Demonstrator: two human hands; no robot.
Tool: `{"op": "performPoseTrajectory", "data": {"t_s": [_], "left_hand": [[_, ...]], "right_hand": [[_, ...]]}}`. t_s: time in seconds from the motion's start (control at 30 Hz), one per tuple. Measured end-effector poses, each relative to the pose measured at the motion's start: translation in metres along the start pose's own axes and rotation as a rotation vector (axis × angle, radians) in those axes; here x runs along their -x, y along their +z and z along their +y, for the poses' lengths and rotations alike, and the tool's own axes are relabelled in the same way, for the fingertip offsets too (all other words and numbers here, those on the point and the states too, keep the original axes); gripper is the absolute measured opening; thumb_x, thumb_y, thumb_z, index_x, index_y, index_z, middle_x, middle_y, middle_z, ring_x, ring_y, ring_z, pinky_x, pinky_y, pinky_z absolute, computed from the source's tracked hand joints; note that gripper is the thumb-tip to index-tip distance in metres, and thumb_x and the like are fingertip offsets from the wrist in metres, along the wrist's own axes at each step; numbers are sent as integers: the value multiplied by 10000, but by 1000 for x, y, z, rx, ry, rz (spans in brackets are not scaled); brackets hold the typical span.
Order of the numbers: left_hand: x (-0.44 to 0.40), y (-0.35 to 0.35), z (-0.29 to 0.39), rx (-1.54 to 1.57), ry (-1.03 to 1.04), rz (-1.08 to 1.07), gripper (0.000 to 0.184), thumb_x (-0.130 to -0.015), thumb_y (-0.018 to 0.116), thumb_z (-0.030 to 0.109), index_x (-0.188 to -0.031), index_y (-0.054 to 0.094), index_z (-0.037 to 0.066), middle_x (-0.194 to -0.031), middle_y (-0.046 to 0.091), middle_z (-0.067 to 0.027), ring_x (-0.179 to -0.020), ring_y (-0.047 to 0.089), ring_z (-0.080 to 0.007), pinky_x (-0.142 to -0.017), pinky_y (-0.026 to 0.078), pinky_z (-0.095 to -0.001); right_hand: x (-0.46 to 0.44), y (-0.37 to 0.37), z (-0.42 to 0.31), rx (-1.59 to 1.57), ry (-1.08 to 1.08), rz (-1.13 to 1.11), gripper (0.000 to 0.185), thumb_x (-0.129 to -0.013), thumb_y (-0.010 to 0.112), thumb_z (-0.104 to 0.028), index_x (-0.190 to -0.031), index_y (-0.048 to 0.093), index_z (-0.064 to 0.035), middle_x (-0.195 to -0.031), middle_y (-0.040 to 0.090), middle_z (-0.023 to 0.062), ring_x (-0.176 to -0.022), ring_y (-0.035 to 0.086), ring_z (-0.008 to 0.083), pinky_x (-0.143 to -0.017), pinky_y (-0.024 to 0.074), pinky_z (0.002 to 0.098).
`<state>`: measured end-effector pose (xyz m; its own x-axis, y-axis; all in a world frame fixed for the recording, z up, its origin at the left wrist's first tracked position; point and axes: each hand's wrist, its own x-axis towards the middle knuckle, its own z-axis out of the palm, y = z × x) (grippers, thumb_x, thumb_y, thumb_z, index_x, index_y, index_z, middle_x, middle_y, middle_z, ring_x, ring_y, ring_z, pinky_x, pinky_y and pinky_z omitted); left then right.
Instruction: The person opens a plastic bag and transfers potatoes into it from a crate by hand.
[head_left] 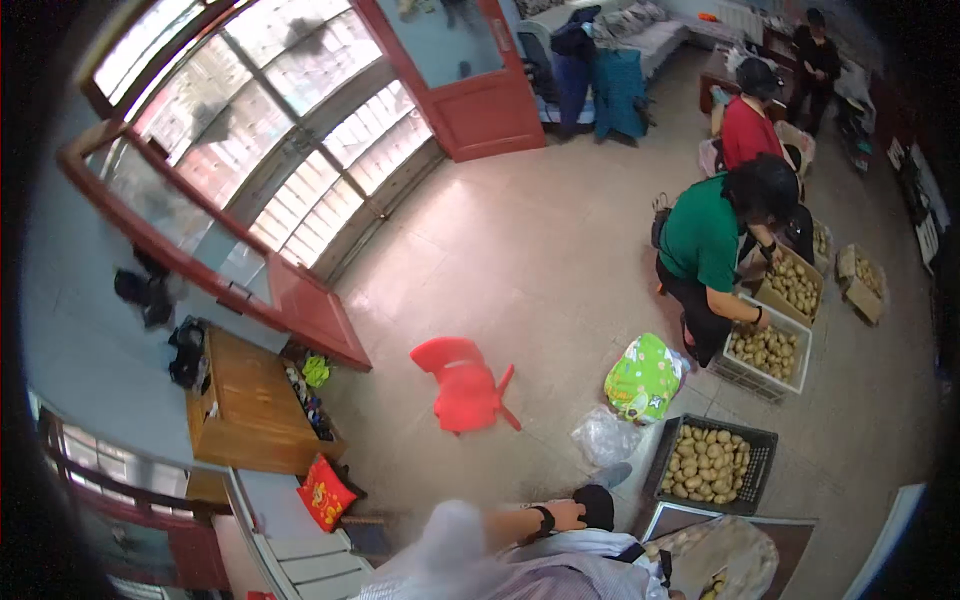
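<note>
My left hand [566, 516], with a black band at the wrist, reaches in from the bottom. Its fingers look curled against a dark rounded item [597, 508], whose kind I cannot make out. I cannot pick out my right hand; light clothing and the frame's lower edge cover that area. Close by at the lower right lies a pale sack [735, 555], a few potatoes showing in its opening. Beyond it stands a black plastic crate [655, 470] filled with potatoes [705, 462]. A crumpled clear plastic bag [606, 437] lies left of the crate.
A red chair [465, 390] stands mid-floor, with a bright green bag [642, 378] farther right. A person in green [700, 235] bends over a white crate [750, 380] and a box of potatoes; people in red and black are behind. A wooden cabinet [250, 400] stands left.
</note>
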<state>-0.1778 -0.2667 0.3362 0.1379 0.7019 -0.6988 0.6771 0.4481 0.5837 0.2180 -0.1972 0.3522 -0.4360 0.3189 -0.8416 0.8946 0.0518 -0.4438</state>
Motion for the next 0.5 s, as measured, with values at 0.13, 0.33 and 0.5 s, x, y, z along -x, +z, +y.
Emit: {"op": "performPoseTrajectory", "data": {"t_s": [0.13,0.33,0.5], "left_hand": [[11,-74,40,-116,17,-117,384,-821,565,312,-993,654,-19,-1009,647,-243,-1020,601,-378,-878,470,-486],[-51,-65,2,-339,147,-323,288,-826,543,203,-970,672,-10,-1056,648,-213,-982,626,-366,-856,505,-432],[-40,-93,13,-403,157,-324,243,-855,504,152,-988,637,-1,-1045,646,-200,-1000,624,-351,-860,506,-420]], "right_hand": [[-7,2,-19,-82,46,-6,354,-885,533,-341,-1066,663,-66,-1068,639,198,-1013,621,274,-886,467,398],[-9,12,-38,-150,92,-31,350,-889,528,-329,-1073,657,-62,-1069,638,186,-1009,618,268,-882,465,391],[-17,15,-42,-176,107,-45,346,-891,524,-320,-1079,653,-59,-1070,637,175,-1006,616,263,-880,463,385]]}}
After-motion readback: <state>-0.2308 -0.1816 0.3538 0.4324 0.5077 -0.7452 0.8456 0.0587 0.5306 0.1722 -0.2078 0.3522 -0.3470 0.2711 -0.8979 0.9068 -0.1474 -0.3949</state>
